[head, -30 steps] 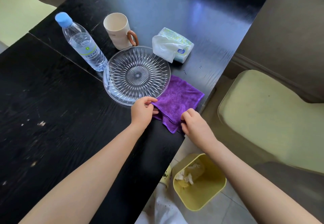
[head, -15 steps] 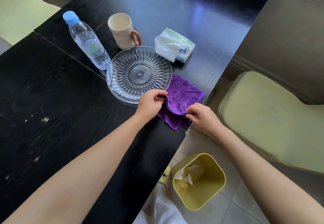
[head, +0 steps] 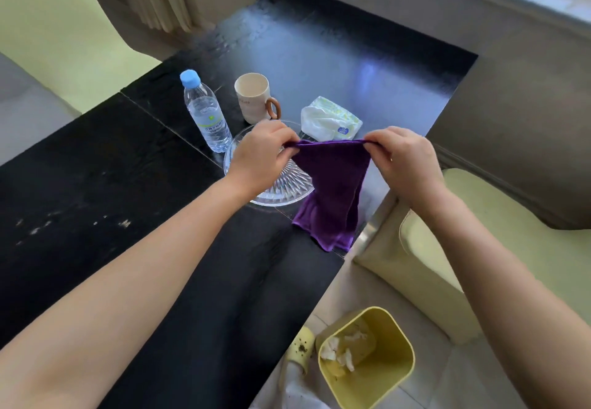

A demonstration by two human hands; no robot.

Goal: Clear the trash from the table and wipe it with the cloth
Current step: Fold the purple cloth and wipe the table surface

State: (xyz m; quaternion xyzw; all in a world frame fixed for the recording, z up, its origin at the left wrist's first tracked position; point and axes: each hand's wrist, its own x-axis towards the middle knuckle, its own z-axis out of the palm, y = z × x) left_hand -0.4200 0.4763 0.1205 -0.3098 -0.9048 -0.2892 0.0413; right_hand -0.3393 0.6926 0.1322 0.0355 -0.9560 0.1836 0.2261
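A purple cloth hangs in the air above the black table, stretched between both hands. My left hand pinches its upper left corner and my right hand pinches its upper right corner. The cloth's lower end droops near the table's right edge. Pale crumbs speckle the table at the left. A yellow bin with crumpled paper inside stands on the floor below the table edge.
A glass plate lies under my left hand and the cloth. Behind it stand a water bottle, a cream mug and a tissue pack. A pale green chair sits to the right of the table.
Both hands gripped the cloth where it lay beside the plate and lifted it off the table. It now hangs spread between them. The camera view has tilted up.
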